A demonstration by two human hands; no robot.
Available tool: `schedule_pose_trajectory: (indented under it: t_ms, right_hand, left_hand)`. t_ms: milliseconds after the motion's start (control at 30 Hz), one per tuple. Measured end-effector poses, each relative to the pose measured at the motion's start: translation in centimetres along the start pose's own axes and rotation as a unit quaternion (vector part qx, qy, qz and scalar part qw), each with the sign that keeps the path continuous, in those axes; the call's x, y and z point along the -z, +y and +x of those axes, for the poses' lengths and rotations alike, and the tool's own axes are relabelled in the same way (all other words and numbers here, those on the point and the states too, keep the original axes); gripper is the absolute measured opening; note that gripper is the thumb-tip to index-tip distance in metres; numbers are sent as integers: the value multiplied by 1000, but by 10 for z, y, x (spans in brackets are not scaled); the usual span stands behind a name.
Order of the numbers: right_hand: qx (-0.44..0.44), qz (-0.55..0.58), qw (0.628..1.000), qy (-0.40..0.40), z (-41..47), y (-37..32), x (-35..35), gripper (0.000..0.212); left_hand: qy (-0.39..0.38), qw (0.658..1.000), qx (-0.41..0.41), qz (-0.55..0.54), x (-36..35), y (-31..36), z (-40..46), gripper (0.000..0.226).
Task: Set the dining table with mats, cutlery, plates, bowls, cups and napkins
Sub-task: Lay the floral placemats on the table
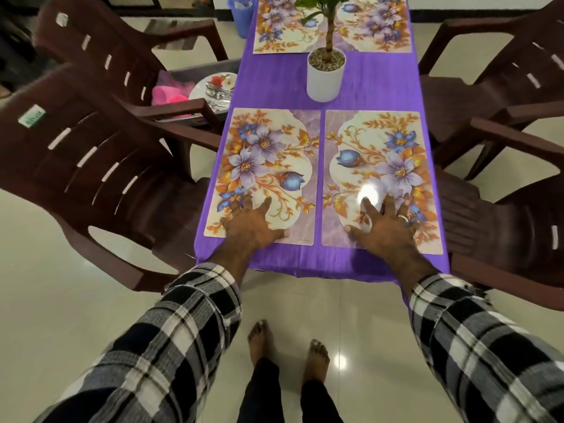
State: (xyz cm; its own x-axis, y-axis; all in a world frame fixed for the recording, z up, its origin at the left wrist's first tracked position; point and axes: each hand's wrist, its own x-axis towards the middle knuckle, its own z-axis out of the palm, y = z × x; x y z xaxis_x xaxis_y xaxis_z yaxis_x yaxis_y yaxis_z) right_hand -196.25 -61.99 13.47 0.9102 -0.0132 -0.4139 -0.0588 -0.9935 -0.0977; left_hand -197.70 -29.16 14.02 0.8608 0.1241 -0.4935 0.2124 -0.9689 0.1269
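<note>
Left hand (250,222) flat, fingers spread, pressing near-left floral mat (262,175), holding nothing. Right hand (386,227) flat, fingers spread, on near-right floral mat (381,178), holding nothing. Both mats lie on purple tablecloth (274,83), nearer than white plant pot (326,75). Two more mats beyond pot, cut off. Plate with cutlery (215,87) left of pot, half hidden by chair arm (180,109). Bare cloth strip between mats and near table edge.

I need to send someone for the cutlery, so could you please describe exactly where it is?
Start at the table with the purple cloth and look just off its left edge, level with the white plant pot. There a floral plate carries the metal cutlery. The pink cups beside it are plastic, not metal.
</note>
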Motion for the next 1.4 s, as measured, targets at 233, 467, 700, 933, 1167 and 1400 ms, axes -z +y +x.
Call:
schedule_pose_trajectory:
  t_ms: [233,467,700,933,1167,1400]
  right_hand:
    - [-6,13,1000,-1,-14,1,-11,98]
    - [-3,6,1000,-1,-19,2,-15,98]
    - [-4,3,1000,-1,-20,-1,-19,99]
    - [-7,-2,1000,-9,-20,-2,-15,99]
    - [-5,-7,1000,-6,-18,-1,-17,100]
    - [-2,-12,1000,-6,-16,1,-18,101]
  left_hand:
    - [8,1000,0,16,-9,-4,-9,116]
    - [2,1000,3,16,-11,-4,-17,116]
    - [-4,1000,4,14,-11,-7,-15,115]
    - [3,1000,0,10,-12,-7,-16,116]
    - [8,1000,-4,5,-11,-5,-21,114]
    - [11,1000,-5,0,-12,-6,-23,113]
